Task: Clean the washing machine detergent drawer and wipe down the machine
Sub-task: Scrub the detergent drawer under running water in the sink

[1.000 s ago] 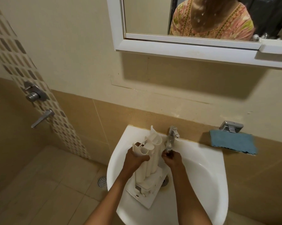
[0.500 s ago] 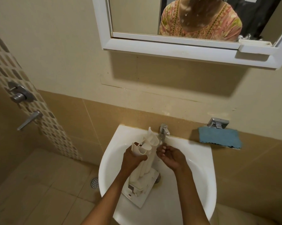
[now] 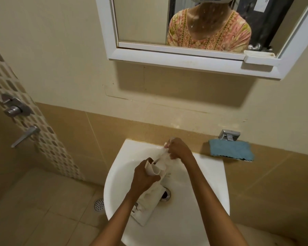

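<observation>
Drawer (image 3: 150, 197) stands tilted in sink (image 3: 203, 174). Its long axis runs from the front panel, low near the drain (image 3: 165, 194), up toward the back wall. It is white plastic with curved open compartments. Left hand (image 3: 145, 178) fingers wrap its middle, and right hand (image 3: 179, 150) fingers curl round its top end. Blue cloth (image 3: 231, 150) lies on the ledge to the right. Mirror (image 3: 176, 59) hangs above; walls are beige tile.

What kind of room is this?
Most likely a bathroom. A white sink is fixed to the wall with a mirror above it. To the left are shower taps on a tiled wall, and there is a drain in the floor.
</observation>
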